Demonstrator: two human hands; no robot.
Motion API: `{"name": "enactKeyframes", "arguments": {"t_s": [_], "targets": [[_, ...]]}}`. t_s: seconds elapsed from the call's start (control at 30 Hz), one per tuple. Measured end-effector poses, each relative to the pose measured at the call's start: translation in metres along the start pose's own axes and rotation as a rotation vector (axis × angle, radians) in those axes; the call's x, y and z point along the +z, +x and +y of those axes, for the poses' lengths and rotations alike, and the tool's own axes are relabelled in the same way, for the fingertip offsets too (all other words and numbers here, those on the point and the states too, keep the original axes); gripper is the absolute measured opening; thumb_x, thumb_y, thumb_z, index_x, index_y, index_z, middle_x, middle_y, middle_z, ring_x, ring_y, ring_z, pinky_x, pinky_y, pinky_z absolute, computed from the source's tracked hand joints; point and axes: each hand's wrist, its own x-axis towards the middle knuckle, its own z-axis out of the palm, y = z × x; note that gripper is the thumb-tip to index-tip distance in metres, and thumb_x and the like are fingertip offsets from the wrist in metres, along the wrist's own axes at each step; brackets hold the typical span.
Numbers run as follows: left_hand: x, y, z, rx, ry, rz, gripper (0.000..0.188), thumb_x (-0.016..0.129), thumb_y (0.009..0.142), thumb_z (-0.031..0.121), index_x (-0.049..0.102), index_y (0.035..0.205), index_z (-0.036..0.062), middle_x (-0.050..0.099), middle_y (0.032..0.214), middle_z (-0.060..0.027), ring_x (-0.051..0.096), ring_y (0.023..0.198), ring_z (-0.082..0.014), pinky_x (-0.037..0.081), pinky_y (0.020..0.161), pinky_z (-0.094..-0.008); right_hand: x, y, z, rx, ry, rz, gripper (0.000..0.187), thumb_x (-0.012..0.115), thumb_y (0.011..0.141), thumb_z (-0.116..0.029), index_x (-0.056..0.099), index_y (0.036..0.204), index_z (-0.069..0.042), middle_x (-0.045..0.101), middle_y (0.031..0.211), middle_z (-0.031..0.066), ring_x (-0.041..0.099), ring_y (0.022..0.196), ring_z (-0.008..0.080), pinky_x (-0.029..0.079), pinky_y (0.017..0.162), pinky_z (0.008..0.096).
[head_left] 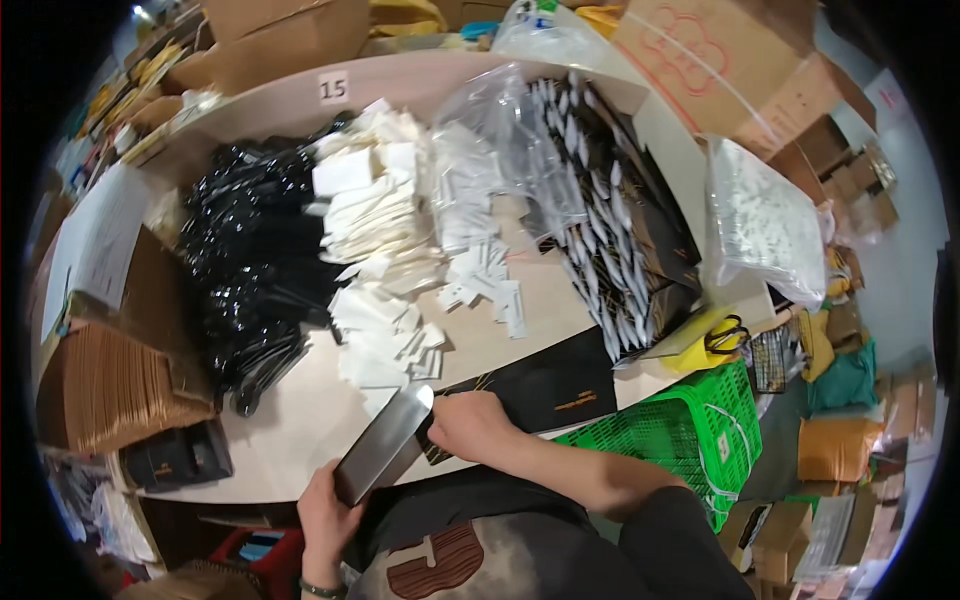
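In the head view, the flat black box (565, 385) lies on the table (265, 450), close to the person's body. Just left of it, the left hand (325, 510) grips the lower end of a shiny grey case (385, 445), which slants up and away. The right hand (470, 425) sits over the left end of the flat black box, fingers curled; whether they pinch anything there, I cannot tell.

Judging by how things lie, one piece is partway through handling: the grey case is in hand, apparently not put together with anything. No finished pile can be picked out for certain. Much looks left to do: beyond the flat black box and to its left lie heaps of black wrapped items (260, 220), white packets (370, 220) and white slips (380, 335). Beyond its right end lies a pile of silvery strips (600, 230) among dark pieces. Just right of it, the green basket (735, 440) shows no clear contents.
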Motion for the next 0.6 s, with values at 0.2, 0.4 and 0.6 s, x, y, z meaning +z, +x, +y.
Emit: {"name": "enactKeyframes", "arguments": {"t_s": [0.2,0.4,0.6], "targets": [[-0.023,0.023,-0.003,0.139,0.105,-0.269,0.067,0.081,0.062,0.010,0.058,0.124,0.0088,0.065,0.097,-0.0136,0.064,0.089,-0.0362,0.052,0.076,-0.0431,0.023,-0.002,-0.021,-0.126,0.114,0.054,0.019,0.063,0.076,-0.022,0.063,0.071,-0.004,0.064,0.067,0.0180,0.067,0.068,0.0377,0.053,0.061,0.0473],[-0.023,0.053,0.013,0.268,0.036,-0.138,0.061,0.081,0.072,0.017,0.057,0.126,0.0037,0.060,0.118,-0.0179,0.057,0.108,-0.0398,0.049,0.091,-0.0424,-0.037,0.043,0.027,0.102,-0.046,0.107,0.024,0.058,0.089,-0.026,0.066,0.090,-0.003,0.067,0.096,0.0181,0.066,0.093,0.0357,0.054,0.077,0.0471],[-0.029,0.061,-0.032,0.017,0.063,0.035,0.043,0.075,0.079,0.009,0.061,0.119,0.0030,0.059,0.121,-0.0170,0.057,0.111,-0.0388,0.048,0.095,-0.0423,-0.061,0.060,0.127,0.355,-0.097,0.282,0.027,0.068,0.086,-0.028,0.061,0.094,-0.003,0.064,0.085,0.0194,0.063,0.086,0.0410,0.050,0.076,0.0481]]}}
